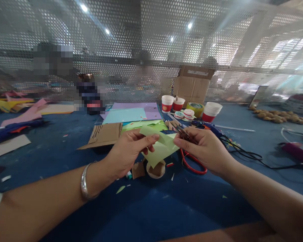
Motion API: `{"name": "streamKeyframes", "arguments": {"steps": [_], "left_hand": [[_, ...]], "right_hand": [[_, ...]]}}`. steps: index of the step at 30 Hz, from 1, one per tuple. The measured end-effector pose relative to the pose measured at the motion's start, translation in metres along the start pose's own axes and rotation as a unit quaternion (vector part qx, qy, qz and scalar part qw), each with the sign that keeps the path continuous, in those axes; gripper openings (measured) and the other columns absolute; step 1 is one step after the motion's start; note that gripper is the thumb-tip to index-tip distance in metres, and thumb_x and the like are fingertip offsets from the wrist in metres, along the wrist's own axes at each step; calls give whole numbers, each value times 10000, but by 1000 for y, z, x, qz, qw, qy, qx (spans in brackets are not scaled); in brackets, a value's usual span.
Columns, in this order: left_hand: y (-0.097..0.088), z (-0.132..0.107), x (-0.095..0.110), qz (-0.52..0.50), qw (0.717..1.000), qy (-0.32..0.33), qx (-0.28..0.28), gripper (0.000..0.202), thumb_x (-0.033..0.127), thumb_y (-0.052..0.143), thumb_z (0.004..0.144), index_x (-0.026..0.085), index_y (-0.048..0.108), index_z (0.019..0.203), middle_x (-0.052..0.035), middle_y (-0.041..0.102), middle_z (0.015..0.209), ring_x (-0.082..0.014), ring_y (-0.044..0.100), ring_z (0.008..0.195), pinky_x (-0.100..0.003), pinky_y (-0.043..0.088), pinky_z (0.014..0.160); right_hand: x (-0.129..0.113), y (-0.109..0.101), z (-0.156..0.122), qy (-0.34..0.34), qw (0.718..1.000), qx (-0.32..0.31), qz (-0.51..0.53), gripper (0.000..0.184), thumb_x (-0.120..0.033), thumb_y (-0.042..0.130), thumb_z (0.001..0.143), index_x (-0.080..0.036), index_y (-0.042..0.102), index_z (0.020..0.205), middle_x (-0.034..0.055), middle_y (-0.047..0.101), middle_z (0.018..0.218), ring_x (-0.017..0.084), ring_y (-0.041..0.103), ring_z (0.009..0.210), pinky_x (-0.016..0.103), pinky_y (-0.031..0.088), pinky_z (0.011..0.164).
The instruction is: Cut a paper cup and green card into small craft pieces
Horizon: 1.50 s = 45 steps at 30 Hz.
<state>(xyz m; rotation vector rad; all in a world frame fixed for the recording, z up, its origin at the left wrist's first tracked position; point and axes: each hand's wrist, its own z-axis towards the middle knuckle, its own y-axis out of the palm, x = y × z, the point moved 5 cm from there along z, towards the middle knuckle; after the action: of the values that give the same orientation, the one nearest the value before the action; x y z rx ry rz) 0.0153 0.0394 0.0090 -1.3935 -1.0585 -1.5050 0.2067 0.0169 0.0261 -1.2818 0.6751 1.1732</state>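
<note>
A folded piece of light green paper (159, 148) is held up over the blue table (151, 208). My left hand (129, 151) pinches its upper left edge between thumb and fingers; a silver bangle sits on that wrist. My right hand (204, 148) is closed on red-handled scissors (193, 163), whose blades meet the paper's right edge. The red handle loops hang below that hand. Under the paper a small cardboard ring (156, 169) rests on the table.
Coloured paper sheets (131, 114) and a cardboard piece (104, 134) lie behind my hands. Red-and-white paper cups (167, 103), tape rolls (195, 108) and an open carton (194, 85) stand further back. Black cables (244, 154) trail at right. A perforated screen closes the far side.
</note>
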Motion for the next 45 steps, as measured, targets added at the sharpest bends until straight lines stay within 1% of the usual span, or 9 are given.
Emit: {"name": "streamKeyframes", "arguments": {"steps": [4, 10, 12, 17, 21, 32, 39, 42, 45], "left_hand": [[0, -1, 2, -3, 999, 4, 32, 238, 394, 805, 752, 187, 695, 707, 1, 663, 664, -124, 592, 650, -238, 444, 584], [0, -2, 0, 11, 999, 12, 30, 244, 384, 777, 787, 168, 679, 734, -1, 670, 664, -118, 584, 628, -231, 457, 592], [3, -4, 0, 42, 999, 7, 2, 230, 376, 752, 818, 159, 687, 779, 6, 659, 669, -109, 567, 619, -227, 460, 602], [21, -13, -2, 73, 988, -7, -135, 194, 344, 679, 890, 162, 705, 950, 13, 664, 744, -93, 560, 632, -207, 453, 610], [26, -19, -7, 109, 979, -37, -170, 253, 383, 635, 912, 161, 682, 1025, 5, 668, 740, -113, 584, 627, -228, 470, 618], [24, -21, -2, 242, 958, 9, -152, 244, 398, 667, 852, 158, 704, 827, -33, 703, 760, -168, 657, 662, -236, 494, 566], [21, -18, -9, 204, 965, -59, -155, 324, 482, 681, 832, 158, 688, 822, -15, 675, 667, -132, 601, 547, -212, 446, 486], [19, -17, -6, 266, 942, -73, -190, 419, 553, 661, 831, 157, 647, 696, 23, 577, 533, -94, 484, 443, -199, 315, 413], [17, -16, 0, 351, 912, -33, -207, 467, 589, 643, 831, 161, 650, 645, 32, 528, 535, -88, 424, 455, -219, 268, 424]], "right_hand": [[0, 5, -1, 7, 1000, -24, 3, 291, -473, 732, 820, -191, 667, 797, 2, 588, 734, 156, 505, 693, 270, 409, 647], [0, 13, -3, 8, 998, -62, 23, 271, -434, 704, 859, -174, 660, 796, 4, 587, 759, 152, 505, 729, 262, 404, 670], [-1, 12, -3, 7, 998, -53, 25, 263, -422, 711, 856, -172, 659, 797, 1, 585, 764, 147, 500, 726, 260, 396, 668], [-3, 11, -4, 2, 999, -37, 23, 265, -444, 714, 855, -181, 687, 830, 4, 615, 791, 151, 526, 737, 264, 413, 683], [0, 15, -4, 4, 998, -57, 39, 232, -420, 692, 876, -188, 688, 863, 8, 622, 796, 154, 536, 736, 270, 430, 684], [0, 20, -4, -7, 997, -68, 33, 202, -354, 730, 841, -166, 667, 800, -17, 573, 731, 123, 476, 671, 254, 377, 611], [-1, 17, -4, -10, 997, -61, 36, 225, -364, 731, 849, -160, 662, 779, -15, 570, 726, 126, 474, 692, 250, 380, 631], [-1, 13, -5, -8, 998, -41, 35, 233, -362, 737, 845, -158, 655, 769, -19, 551, 719, 119, 456, 687, 247, 371, 632], [-1, 11, -5, -12, 999, -32, 37, 224, -347, 742, 844, -157, 655, 765, -24, 548, 720, 113, 451, 687, 243, 362, 636]]}}
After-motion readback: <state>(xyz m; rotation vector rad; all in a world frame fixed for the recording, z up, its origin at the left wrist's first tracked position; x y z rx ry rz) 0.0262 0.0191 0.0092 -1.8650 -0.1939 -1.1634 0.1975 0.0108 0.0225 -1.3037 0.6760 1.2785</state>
